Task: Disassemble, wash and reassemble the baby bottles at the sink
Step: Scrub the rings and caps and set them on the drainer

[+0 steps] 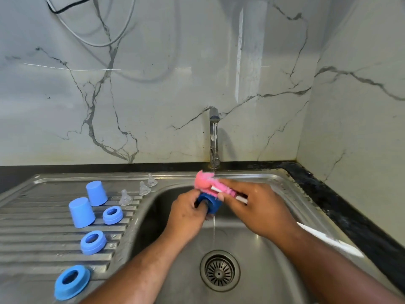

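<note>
Over the sink basin [258,279] my left hand [186,216] grips a dark blue bottle part [209,202], a cap or ring. My right hand [256,209] holds a pink bottle brush [208,183] by its white handle; the brush head lies just above the blue part, under a thin stream from the tap [213,137]. On the draining board [26,233] to the left stand two upturned light blue caps [81,212] [96,193], three blue screw rings [112,215] [93,241] [71,281] and three clear teats [125,198] [144,188] [151,180].
The drain strainer [219,270] sits in the basin floor. A white strip-like thing [324,238] lies along the sink's right rim behind my right forearm. A black counter edge [341,207] and marble walls close in the back and right. Cables [96,38] hang at the upper left.
</note>
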{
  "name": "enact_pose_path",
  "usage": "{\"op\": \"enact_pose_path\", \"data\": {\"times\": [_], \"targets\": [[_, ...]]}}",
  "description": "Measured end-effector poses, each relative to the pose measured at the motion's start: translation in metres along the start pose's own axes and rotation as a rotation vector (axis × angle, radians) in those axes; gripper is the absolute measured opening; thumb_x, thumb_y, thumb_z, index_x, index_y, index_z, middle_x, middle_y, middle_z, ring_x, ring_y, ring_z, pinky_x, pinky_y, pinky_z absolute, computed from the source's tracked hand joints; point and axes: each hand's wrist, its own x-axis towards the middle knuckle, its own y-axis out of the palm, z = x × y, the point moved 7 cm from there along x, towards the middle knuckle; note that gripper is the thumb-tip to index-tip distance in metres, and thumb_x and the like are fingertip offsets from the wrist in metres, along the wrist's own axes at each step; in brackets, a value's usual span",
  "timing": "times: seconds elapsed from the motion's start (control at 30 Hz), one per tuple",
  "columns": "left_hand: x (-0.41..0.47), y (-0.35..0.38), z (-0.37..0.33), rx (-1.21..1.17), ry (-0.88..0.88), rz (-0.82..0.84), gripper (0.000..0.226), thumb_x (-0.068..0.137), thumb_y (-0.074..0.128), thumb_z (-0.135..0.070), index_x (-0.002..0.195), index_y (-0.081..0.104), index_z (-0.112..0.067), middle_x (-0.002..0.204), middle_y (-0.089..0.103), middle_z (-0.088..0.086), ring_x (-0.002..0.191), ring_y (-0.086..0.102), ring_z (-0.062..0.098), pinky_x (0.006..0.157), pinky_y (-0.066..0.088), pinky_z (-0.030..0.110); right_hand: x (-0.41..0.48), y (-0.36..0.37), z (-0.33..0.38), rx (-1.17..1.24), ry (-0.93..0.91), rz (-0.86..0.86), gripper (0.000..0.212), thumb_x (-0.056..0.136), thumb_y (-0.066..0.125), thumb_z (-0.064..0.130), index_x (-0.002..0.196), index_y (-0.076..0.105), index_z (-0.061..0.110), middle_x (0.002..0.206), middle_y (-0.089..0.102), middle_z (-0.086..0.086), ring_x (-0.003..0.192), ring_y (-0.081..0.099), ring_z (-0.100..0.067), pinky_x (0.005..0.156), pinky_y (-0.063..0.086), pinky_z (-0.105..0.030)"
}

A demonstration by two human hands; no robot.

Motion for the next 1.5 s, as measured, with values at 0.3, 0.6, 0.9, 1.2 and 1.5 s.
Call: {"op": "enact_pose_path", "data": {"times": [0.3, 0.6, 0.9, 1.2, 1.5], "targets": [[-0.001, -0.011, 0.018, -0.255, -0.217, -0.171, 0.014, 0.081, 0.067, 0.004, 0.089, 0.069, -0.009, 0.074, 0.065, 0.009, 0.068, 0.055, 0.019, 0.064, 0.045, 0.031, -0.002, 0.002, -0.002, 0.028, 0.033, 0.010, 0.044, 0.093, 0.057, 0.063, 0.137, 0.053, 0.057, 0.113, 0.071, 0.027, 0.094, 0.066, 0.002, 0.080, 0.058, -0.029], [0.000, -0.009, 0.017, -0.129, -0.151, -0.052, 0.030, 0.094, 0.058, 0.002, 0.112, 0.066, -0.021, 0.092, 0.070, 0.013, 0.058, 0.064, 0.016, 0.054, 0.055, 0.032, -0.002, 0.004, -0.004, 0.000, 0.079, 0.035, 0.043, 0.095, 0.057, 0.060, 0.137, 0.053, 0.055, 0.112, 0.072, 0.022, 0.081, 0.063, 0.002, 0.069, 0.052, -0.022], [0.000, -0.011, 0.021, -0.197, -0.242, -0.090, 0.017, 0.099, 0.055, -0.003, 0.111, 0.058, -0.015, 0.087, 0.075, 0.014, 0.055, 0.063, 0.017, 0.049, 0.051, 0.031, -0.003, 0.006, -0.003, 0.016, 0.092, 0.039, 0.042, 0.095, 0.059, 0.058, 0.136, 0.054, 0.054, 0.114, 0.072, 0.023, 0.091, 0.065, 0.001, 0.080, 0.058, -0.030], [0.002, -0.009, 0.023, -0.197, -0.223, -0.076, 0.028, 0.092, 0.062, 0.005, 0.115, 0.064, -0.009, 0.087, 0.071, 0.013, 0.060, 0.064, 0.013, 0.052, 0.051, 0.028, -0.002, 0.004, -0.007, 0.026, 0.105, 0.019, 0.041, 0.094, 0.060, 0.058, 0.135, 0.056, 0.054, 0.112, 0.073, 0.021, 0.089, 0.064, 0.001, 0.075, 0.054, -0.025], [0.000, -0.003, 0.018, -0.130, -0.201, 0.016, 0.029, 0.095, 0.055, 0.002, 0.112, 0.063, -0.021, 0.085, 0.075, 0.012, 0.056, 0.057, 0.014, 0.054, 0.050, 0.032, -0.001, 0.007, -0.008, 0.050, 0.103, 0.021, 0.043, 0.093, 0.059, 0.060, 0.136, 0.056, 0.053, 0.113, 0.073, 0.021, 0.091, 0.066, 0.000, 0.079, 0.057, -0.029]]}}
